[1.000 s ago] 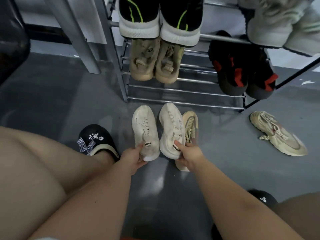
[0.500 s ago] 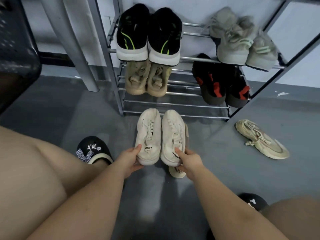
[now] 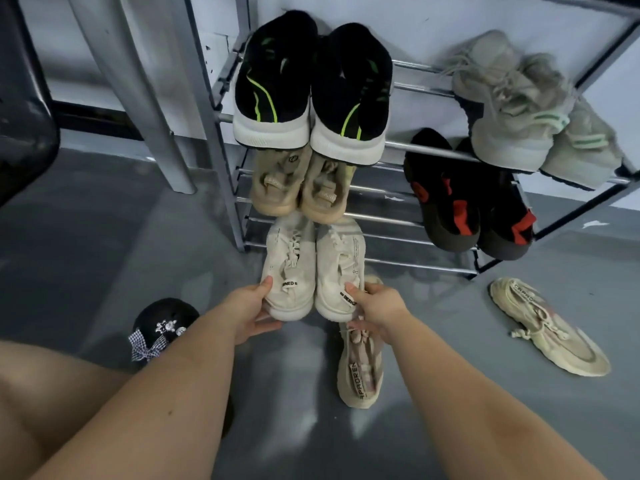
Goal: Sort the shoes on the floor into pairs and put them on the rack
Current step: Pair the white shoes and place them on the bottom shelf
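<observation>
Two cream sneakers are held side by side, toes pointing at the rack's lowest bars (image 3: 415,263). My left hand (image 3: 251,308) grips the heel of the left cream sneaker (image 3: 289,268). My right hand (image 3: 375,304) grips the heel of the right cream sneaker (image 3: 339,268). On the floor below my right hand lies a beige knit sneaker (image 3: 360,372). Its match, another beige knit sneaker (image 3: 547,327), lies on the floor to the right. The rack holds black-and-green shoes (image 3: 311,88), tan shoes (image 3: 301,188), black-and-red shoes (image 3: 467,199) and grey shoes (image 3: 526,109).
My bare knees frame the bottom corners, and a black clog with a checked bow (image 3: 161,329) is on my left foot. A grey table leg (image 3: 145,95) stands left of the rack. A dark rounded object (image 3: 24,109) fills the left edge. Grey floor lies around.
Both hands have lifted the cream pair forward toward the rack's bottom shelf, uncovering the beige sneaker that lay beside them. The camera has tilted up, showing more of the rack.
</observation>
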A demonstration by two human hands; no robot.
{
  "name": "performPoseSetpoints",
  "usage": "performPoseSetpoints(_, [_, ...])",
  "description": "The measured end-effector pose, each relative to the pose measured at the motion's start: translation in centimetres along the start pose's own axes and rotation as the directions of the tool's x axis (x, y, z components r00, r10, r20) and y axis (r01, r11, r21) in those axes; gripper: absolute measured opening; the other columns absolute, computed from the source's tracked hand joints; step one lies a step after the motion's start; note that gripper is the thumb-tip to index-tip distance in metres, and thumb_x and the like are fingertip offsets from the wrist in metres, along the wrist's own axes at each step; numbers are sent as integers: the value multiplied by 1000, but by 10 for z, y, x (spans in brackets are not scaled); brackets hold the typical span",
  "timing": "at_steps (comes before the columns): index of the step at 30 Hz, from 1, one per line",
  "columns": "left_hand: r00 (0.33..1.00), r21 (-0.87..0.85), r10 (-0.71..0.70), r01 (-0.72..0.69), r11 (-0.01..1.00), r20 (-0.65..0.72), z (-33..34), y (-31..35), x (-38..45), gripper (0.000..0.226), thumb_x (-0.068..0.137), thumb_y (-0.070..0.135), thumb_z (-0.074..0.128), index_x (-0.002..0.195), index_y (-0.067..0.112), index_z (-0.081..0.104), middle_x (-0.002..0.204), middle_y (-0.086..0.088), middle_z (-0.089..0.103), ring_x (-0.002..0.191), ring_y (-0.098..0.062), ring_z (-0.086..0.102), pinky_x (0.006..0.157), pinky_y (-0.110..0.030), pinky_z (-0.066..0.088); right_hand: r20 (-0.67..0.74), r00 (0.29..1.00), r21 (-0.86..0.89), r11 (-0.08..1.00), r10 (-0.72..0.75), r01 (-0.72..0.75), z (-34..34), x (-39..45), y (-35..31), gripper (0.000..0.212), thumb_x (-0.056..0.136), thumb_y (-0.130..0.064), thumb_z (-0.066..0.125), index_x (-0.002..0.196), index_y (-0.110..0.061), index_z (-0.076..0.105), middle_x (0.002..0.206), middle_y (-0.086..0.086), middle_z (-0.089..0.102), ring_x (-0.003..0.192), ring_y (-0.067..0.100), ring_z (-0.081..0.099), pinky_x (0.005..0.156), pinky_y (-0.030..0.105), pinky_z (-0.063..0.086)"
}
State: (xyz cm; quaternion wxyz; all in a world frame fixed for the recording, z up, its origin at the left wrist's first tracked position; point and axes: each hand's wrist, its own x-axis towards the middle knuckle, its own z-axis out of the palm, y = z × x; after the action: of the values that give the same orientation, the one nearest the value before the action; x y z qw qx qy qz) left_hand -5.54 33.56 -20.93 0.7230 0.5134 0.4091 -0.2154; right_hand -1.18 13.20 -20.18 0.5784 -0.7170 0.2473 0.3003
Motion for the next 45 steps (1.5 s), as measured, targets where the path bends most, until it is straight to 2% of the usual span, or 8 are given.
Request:
performPoseSetpoints(5, [999, 11, 11, -10, 1000, -45, -8, 29, 38, 26, 96, 30, 52, 105, 7, 57, 104, -12, 62, 85, -24, 63, 65, -38, 59, 19, 999, -10, 1000, -29, 29, 13, 38, -12, 49, 87, -26, 68, 132, -9, 55, 114, 8, 65, 89, 21, 64, 62, 28, 58])
performPoseSetpoints(9, [997, -7, 5, -5, 1000, -81, -6, 36, 61, 27, 97, 31, 49, 110, 7, 54, 103, -10, 60, 83, -22, 61, 84, -42, 52, 24, 998, -11, 998, -61, 62, 24, 61, -18, 42, 90, -25, 64, 128, -11, 57, 104, 5, 63, 89, 21, 62, 59, 23, 57])
performPoseSetpoints(19, [979, -81, 116, -130, 988, -166, -5, 55, 102, 39, 94, 37, 53, 124, 12, 54, 100, 1, 62, 86, -12, 61, 68, -24, 52, -21, 992, 107, 987, -121, 122, 54, 103, -28, 39, 93, -26, 59, 130, -16, 53, 116, 3, 64, 99, 18, 61, 80, 32, 54])
performPoseSetpoints(21, [963, 109, 224, -210, 972, -147, -5, 47, 101, 44, 90, 39, 58, 127, 16, 51, 101, 7, 62, 89, -9, 59, 72, -23, 51, -6, 985, 49, 984, -173, 173, 59, 103, -17, 56, 84, -28, 71, 134, -19, 48, 118, 0, 64, 104, 15, 61, 94, 33, 51])
performPoseSetpoints(23, [915, 412, 394, -327, 850, -87, -3, 34, 104, 57, 84, 38, 66, 134, 18, 46, 117, 4, 61, 105, -15, 59, 87, -30, 48, 22, 973, -78, 970, -231, 232, 61, 104, -6, 81, 73, -26, 80, 142, -25, 38, 120, -6, 61, 110, 13, 58, 101, 32, 46])
performPoseSetpoints(27, [846, 721, 514, -266, 640, -144, -3, 24, 117, 77, 81, 42, 68, 145, 19, 32, 140, -11, 41, 129, -28, 41, 108, -38, 34, -58, 946, -397, 877, -318, 270, 63, 108, -4, 87, 72, -28, 80, 145, -23, 33, 140, 7, 40, 121, 24, 50, 105, 31, 38])
performPoseSetpoints(34, [849, 723, 516, -288, 628, -111, -15, 33, 134, 79, 82, 46, 64, 147, 22, 26, 142, -4, 48, 132, -27, 42, 107, -47, 37, -120, 913, -397, 862, -390, 316, 74, 118, -2, 63, 70, -28, 80, 127, -20, 53, 121, 6, 58, 105, 25, 60, 90, 36, 49])
performPoseSetpoints(45, [850, 844, 513, -184, 504, -121, -18, 34, 133, 75, 86, 45, 60, 146, 19, 23, 146, -6, 40, 137, -28, 28, 108, -41, 30, -171, 867, -441, 823, -469, 358, 79, 118, 13, 79, 78, -27, 75, 146, -16, 36, 130, 8, 58, 121, 25, 53, 102, 38, 43])
